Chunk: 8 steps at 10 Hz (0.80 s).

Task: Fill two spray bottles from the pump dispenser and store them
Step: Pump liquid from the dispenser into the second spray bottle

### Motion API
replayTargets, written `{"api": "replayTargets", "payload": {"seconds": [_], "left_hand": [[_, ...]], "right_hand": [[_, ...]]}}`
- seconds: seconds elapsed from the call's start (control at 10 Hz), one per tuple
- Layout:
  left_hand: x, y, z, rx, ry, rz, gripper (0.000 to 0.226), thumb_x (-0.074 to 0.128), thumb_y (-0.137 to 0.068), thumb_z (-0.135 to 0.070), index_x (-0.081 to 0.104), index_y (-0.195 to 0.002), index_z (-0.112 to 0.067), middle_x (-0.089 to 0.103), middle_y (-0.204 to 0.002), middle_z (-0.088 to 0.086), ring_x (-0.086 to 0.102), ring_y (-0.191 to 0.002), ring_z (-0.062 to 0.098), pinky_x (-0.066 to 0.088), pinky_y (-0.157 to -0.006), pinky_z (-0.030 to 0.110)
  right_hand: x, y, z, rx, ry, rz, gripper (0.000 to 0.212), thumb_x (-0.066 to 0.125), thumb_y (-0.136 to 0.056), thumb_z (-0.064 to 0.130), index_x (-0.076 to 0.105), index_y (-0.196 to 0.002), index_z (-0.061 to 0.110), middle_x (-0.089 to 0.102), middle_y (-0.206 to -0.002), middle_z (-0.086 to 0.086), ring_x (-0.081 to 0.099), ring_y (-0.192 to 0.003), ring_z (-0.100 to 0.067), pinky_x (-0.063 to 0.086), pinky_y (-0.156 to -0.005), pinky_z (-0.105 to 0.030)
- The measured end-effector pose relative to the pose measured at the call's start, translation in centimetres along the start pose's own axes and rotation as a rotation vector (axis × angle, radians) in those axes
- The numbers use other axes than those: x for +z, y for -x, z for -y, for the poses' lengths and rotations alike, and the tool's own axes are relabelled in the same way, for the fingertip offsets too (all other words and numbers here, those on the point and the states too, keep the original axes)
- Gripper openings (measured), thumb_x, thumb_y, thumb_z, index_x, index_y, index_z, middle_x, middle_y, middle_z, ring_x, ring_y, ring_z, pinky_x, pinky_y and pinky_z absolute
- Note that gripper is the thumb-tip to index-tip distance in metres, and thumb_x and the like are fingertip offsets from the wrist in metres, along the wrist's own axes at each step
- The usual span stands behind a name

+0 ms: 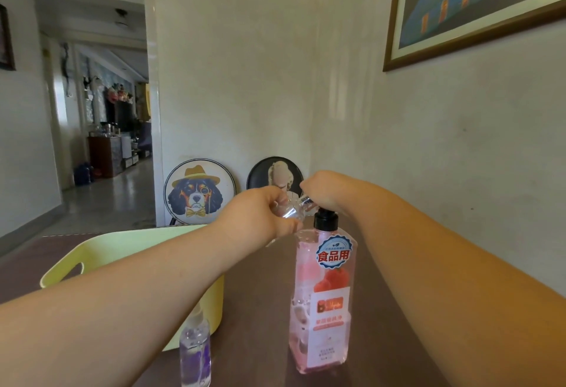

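Note:
A tall pink pump dispenser [323,301] with a black collar stands on the brown table. My right hand [324,189] rests on top of its pump head, fingers closed over it. My left hand [260,218] holds a small clear spray bottle [291,210] tilted against the pump's nozzle, just left of the dispenser's top. A second spray bottle [195,347], clear with a purple tint, stands upright near the table's front, partly hidden by my left forearm.
A pale yellow plastic basket [92,252] with a handle slot sits on the table [260,294] to the left, behind my left arm. Two round picture panels [199,192] lean against the wall beyond the table. A hallway opens at far left.

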<state>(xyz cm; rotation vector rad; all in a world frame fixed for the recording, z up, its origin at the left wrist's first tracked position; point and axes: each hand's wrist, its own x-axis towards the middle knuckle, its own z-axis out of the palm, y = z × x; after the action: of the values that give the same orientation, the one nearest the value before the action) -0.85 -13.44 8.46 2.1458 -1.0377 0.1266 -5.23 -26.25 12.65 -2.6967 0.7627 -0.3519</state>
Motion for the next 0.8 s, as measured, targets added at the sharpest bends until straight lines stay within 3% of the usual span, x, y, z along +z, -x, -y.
{"api": "replayTargets", "payload": {"seconds": [0.1,0.2,0.3,0.4,0.5,0.6,0.8], "left_hand": [[-0.2,0.2,-0.1,-0.007,0.024,-0.005,0.044,0.073,-0.078,-0.033,0.062,-0.118,-0.018,0.065,-0.100,0.000,0.063,-0.098,0.021,0.051,-0.087,0.031],[-0.9,0.2,-0.7,0.013,0.009,-0.034,0.041,0.072,-0.079,-0.033,0.064,-0.115,-0.016,0.067,-0.106,0.006,0.064,-0.100,0.025,0.053,-0.090,0.036],[-0.9,0.0,-0.8,0.025,0.004,-0.033,0.039,0.072,-0.079,-0.032,0.065,-0.114,-0.016,0.069,-0.106,0.006,0.065,-0.099,0.025,0.054,-0.090,0.038],[-0.2,0.3,-0.2,0.005,-0.012,-0.001,0.042,0.071,-0.079,-0.034,0.062,-0.118,-0.020,0.068,-0.104,-0.002,0.065,-0.097,0.019,0.053,-0.089,0.030],[-0.2,0.4,-0.1,0.001,0.003,-0.007,0.044,0.072,-0.079,-0.035,0.061,-0.119,-0.019,0.063,-0.099,-0.003,0.063,-0.098,0.019,0.052,-0.089,0.030],[-0.8,0.3,-0.7,0.007,-0.002,-0.032,0.046,0.072,-0.079,-0.035,0.061,-0.121,-0.019,0.065,-0.107,0.000,0.063,-0.103,0.021,0.052,-0.092,0.032],[-0.3,0.2,-0.4,0.005,-0.019,-0.009,0.046,0.071,-0.079,-0.035,0.061,-0.122,-0.019,0.068,-0.111,0.000,0.064,-0.102,0.020,0.052,-0.092,0.032]], "right_hand": [[0.2,0.7,0.2,-0.070,0.218,0.003,0.029,0.042,-0.098,0.007,0.055,-0.124,0.001,0.058,-0.092,-0.009,0.045,-0.084,-0.018,0.026,-0.050,-0.015],[-1.2,-0.5,0.2,-0.031,-0.050,-0.033,0.033,0.041,-0.098,0.010,0.055,-0.126,-0.001,0.057,-0.101,-0.012,0.047,-0.078,-0.018,0.030,-0.051,-0.015],[-1.3,-0.1,0.2,-0.057,0.018,0.015,0.033,0.041,-0.098,0.010,0.056,-0.124,0.000,0.051,-0.079,-0.004,0.050,-0.073,-0.018,0.037,-0.055,-0.020],[0.1,0.3,0.2,-0.071,0.203,0.005,0.030,0.044,-0.097,0.010,0.056,-0.123,0.001,0.043,-0.069,-0.002,0.048,-0.074,-0.017,0.034,-0.056,-0.020],[0.1,-0.1,0.0,-0.008,0.083,0.067,0.032,0.042,-0.098,0.012,0.055,-0.125,0.001,0.039,-0.066,0.001,0.047,-0.068,-0.017,0.031,-0.052,-0.018],[-1.1,-0.2,0.0,-0.028,-0.128,0.030,0.034,0.040,-0.097,0.011,0.056,-0.124,-0.001,0.045,-0.067,0.002,0.044,-0.058,-0.011,0.043,-0.060,-0.023],[-0.4,-0.2,-0.3,-0.020,-0.098,0.018,0.034,0.037,-0.099,0.012,0.055,-0.125,0.001,0.041,-0.066,0.003,0.039,-0.055,-0.008,0.036,-0.054,-0.018]]}}
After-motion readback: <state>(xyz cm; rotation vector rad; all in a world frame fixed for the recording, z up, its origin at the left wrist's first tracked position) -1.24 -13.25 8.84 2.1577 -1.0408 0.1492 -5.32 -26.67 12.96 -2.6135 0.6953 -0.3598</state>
